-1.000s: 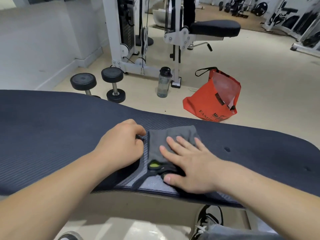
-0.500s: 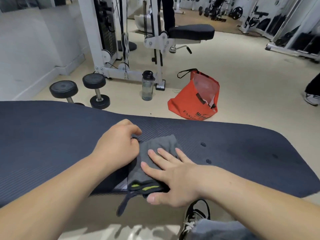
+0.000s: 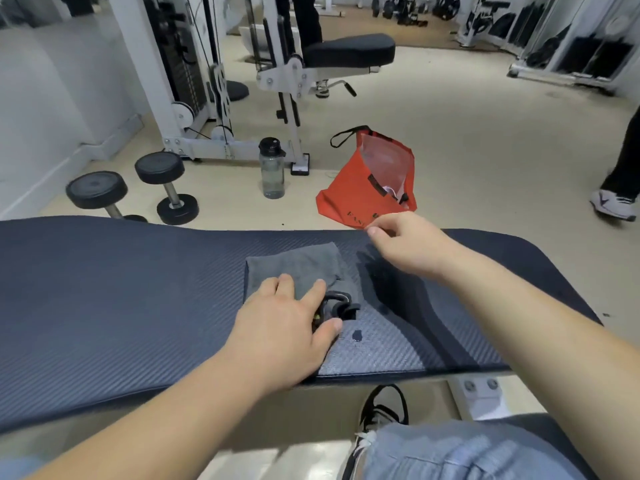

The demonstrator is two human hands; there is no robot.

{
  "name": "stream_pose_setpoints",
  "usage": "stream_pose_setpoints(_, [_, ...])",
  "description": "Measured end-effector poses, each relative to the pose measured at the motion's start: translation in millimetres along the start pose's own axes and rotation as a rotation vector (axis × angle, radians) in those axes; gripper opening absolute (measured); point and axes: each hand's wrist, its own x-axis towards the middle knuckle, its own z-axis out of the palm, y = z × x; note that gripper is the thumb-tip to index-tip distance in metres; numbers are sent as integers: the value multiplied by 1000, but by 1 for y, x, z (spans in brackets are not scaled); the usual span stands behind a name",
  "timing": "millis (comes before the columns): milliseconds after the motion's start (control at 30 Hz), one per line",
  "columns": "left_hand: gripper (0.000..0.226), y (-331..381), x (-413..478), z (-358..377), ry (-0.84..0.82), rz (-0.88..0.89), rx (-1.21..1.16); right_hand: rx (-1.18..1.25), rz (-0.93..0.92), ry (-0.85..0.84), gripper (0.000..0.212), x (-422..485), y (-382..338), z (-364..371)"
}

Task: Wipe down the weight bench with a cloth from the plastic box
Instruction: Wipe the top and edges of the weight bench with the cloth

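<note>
Bench (image 3: 121, 289) spans the foreground left to right. Cloth (image 3: 298, 268) lies on it near the middle, left hand (image 3: 284, 327) flat on the cloth's near part, right hand (image 3: 405, 244) raised to the cloth's right at the bench's far edge. On the floor behind the bench: dumbbells (image 3: 138, 185) left, bottle (image 3: 272, 168) middle, bag (image 3: 370, 181) right of the bottle. Cable machine (image 3: 225, 81) stands behind the bottle.

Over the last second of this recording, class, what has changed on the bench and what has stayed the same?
The right hand has lifted off the grey cloth and now hovers over the bench's far edge. The left hand, curled beside the cloth before, now lies flat on it. The cloth stays on the weight bench; the water bottle, orange bag and dumbbells are unmoved.
</note>
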Motion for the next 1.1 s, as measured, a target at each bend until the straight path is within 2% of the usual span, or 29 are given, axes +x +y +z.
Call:
stream_pose_setpoints(133, [60,-17,34,3,55,-47,11,-83,130,-73,46,5,33,9])
stream_pose_setpoints(200, [52,-24,52,1,102,-96,-8,-105,131,-122,41,6,42,10])
stream_pose_setpoints(300, [44,-1,58,2,165,-171,91,-113,131,-190,28,10,48,9])
stream_pose_setpoints(400, [43,32,51,9,174,-57,28,-85,142,-225,45,8,51,5])
stream_pose_setpoints(500, [42,32,73,16,214,56,-124,-49,128,-220,53,7,59,3])
stream_pose_setpoints(667, [45,25,118,20,255,-58,-101,23,123,-211,46,2,64,6])
stream_pose_setpoints(733, [45,40,107,16,222,9,-95,50,138,-199,41,5,63,5])
stream_pose_setpoints(833, [47,70,65,15,178,245,-51,124,185,-158,36,10,66,3])
stream_pose_setpoints(900, [48,71,59,14,175,342,-59,148,218,-142,36,13,68,4])
stream_pose_setpoints(967, [51,54,75,13,159,297,-58,142,207,-119,33,14,68,6])
stream_pose_setpoints(1100, [47,28,90,10,179,15,-11,36,164,-122,33,9,64,6])
